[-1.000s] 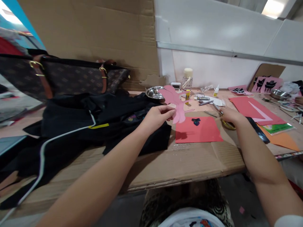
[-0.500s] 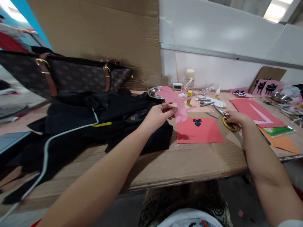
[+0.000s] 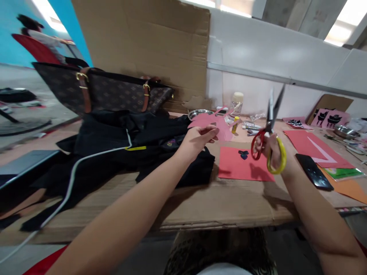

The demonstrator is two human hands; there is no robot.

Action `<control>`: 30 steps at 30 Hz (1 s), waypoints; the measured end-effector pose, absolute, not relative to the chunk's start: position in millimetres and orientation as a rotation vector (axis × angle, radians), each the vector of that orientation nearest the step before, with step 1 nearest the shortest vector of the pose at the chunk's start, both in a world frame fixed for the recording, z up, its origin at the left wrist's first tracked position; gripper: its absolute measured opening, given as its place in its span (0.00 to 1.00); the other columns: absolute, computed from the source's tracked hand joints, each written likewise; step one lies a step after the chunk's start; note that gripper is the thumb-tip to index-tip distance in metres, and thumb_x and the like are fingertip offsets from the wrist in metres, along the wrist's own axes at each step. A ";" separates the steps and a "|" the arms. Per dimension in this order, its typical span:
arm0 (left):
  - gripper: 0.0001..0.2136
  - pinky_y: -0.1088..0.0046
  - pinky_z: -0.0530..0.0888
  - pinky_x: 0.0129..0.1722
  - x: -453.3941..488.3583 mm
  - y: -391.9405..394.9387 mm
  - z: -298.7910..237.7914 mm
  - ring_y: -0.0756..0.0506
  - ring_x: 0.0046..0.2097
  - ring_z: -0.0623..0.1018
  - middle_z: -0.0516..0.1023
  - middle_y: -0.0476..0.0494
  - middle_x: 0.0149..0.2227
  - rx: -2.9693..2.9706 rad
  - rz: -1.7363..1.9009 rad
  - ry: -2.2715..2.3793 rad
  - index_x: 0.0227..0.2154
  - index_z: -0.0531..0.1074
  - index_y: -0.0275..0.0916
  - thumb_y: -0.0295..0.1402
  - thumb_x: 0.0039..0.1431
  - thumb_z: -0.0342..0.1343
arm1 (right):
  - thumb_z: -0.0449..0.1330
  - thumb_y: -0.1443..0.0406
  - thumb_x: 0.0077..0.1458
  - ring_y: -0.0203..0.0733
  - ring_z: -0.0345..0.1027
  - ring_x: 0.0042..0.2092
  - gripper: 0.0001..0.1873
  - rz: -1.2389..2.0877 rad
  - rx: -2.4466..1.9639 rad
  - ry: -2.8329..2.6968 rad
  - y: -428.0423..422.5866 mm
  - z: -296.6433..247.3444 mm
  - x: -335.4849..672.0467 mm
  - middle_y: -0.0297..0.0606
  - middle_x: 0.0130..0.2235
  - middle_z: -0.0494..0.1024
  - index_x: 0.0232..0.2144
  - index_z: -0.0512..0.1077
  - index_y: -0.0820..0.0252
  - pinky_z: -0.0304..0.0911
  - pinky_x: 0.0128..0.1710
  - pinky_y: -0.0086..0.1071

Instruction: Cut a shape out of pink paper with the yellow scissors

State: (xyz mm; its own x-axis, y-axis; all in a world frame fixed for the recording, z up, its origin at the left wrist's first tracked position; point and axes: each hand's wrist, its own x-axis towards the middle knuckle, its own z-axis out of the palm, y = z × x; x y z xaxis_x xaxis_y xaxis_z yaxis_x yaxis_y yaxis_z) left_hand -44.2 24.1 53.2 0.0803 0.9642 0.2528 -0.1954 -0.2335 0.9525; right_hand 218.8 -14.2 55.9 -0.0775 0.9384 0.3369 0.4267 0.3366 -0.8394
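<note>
The pinkish bench (image 3: pixel 65 134) (cardboard (image 3: pixel 223 204) covers its front) carries black clothes (image 3: pixel 100 133) at left, a red sheet (image 3: pixel 233 166) on the cardboard, a phone (image 3: pixel 314 172) and orange paper (image 3: pixel 351 190) at right, and farther back a bottle (image 3: pixel 236 104), glue stick (image 3: pixel 235 125) and metal bowl (image 3: pixel 197 113).

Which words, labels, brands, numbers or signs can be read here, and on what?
None can be read with certainty.
Bag: repeating pattern, too blurred to read.
White device: display too small to read.
Bottle: markings too blurred.
Yellow tube: no legible label.
Green packet: nothing legible.
Scissors, pink cutout: no lettering visible.
</note>
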 end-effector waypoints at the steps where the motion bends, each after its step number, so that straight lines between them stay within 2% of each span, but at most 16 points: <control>1: 0.17 0.73 0.73 0.34 -45.4 24.2 53.8 0.48 0.32 0.77 0.79 0.47 0.29 1.282 1.414 0.854 0.28 0.77 0.38 0.45 0.41 0.72 | 0.35 0.30 0.57 0.41 0.63 0.28 0.41 0.877 -1.083 -1.624 -24.0 50.1 204.5 0.33 0.33 0.65 0.53 0.60 0.49 0.68 0.28 0.37; 3: 0.18 0.73 0.74 0.37 -47.9 24.3 56.0 0.48 0.34 0.78 0.79 0.48 0.30 1.253 1.466 0.831 0.28 0.77 0.38 0.46 0.41 0.72 | 0.44 0.31 0.57 0.39 0.57 0.26 0.37 1.141 -0.940 -1.657 -41.4 39.8 186.0 0.32 0.31 0.62 0.50 0.62 0.51 0.63 0.25 0.35; 5: 0.19 0.72 0.75 0.38 -50.3 24.0 59.8 0.47 0.34 0.79 0.78 0.49 0.29 1.205 1.506 0.821 0.28 0.75 0.38 0.46 0.40 0.73 | 0.51 0.35 0.59 0.38 0.54 0.26 0.33 1.170 -0.921 -1.734 -51.8 31.6 179.9 0.32 0.31 0.61 0.50 0.65 0.51 0.61 0.26 0.35; 8: 0.21 0.71 0.75 0.37 -53.2 22.0 68.6 0.47 0.33 0.80 0.76 0.50 0.28 1.118 1.557 0.810 0.28 0.73 0.38 0.46 0.37 0.74 | 0.57 0.39 0.59 0.38 0.55 0.29 0.28 1.138 -0.986 -1.774 -52.6 24.2 182.1 0.34 0.35 0.62 0.51 0.66 0.50 0.61 0.28 0.33; 16: 0.25 0.72 0.77 0.38 -56.8 9.2 86.5 0.51 0.30 0.79 0.73 0.54 0.27 0.987 1.640 0.701 0.27 0.69 0.38 0.44 0.31 0.76 | 0.56 0.39 0.60 0.38 0.56 0.32 0.29 1.044 -1.135 -1.857 -53.2 33.2 175.8 0.35 0.38 0.63 0.48 0.64 0.54 0.60 0.30 0.33; 21: 0.25 0.73 0.78 0.39 -55.2 4.8 87.9 0.51 0.30 0.79 0.73 0.55 0.26 0.999 1.641 0.677 0.28 0.70 0.38 0.44 0.32 0.77 | 0.56 0.42 0.61 0.41 0.61 0.39 0.27 1.023 -1.176 -1.833 -59.0 29.0 172.1 0.38 0.42 0.66 0.51 0.65 0.53 0.62 0.38 0.35; 30: 0.23 0.69 0.79 0.40 -48.0 2.0 83.8 0.49 0.31 0.79 0.72 0.54 0.26 1.051 1.639 0.712 0.27 0.72 0.37 0.44 0.33 0.76 | 0.56 0.39 0.59 0.40 0.57 0.35 0.29 1.058 -1.118 -1.855 -57.0 30.1 170.7 0.35 0.39 0.63 0.49 0.64 0.52 0.59 0.33 0.34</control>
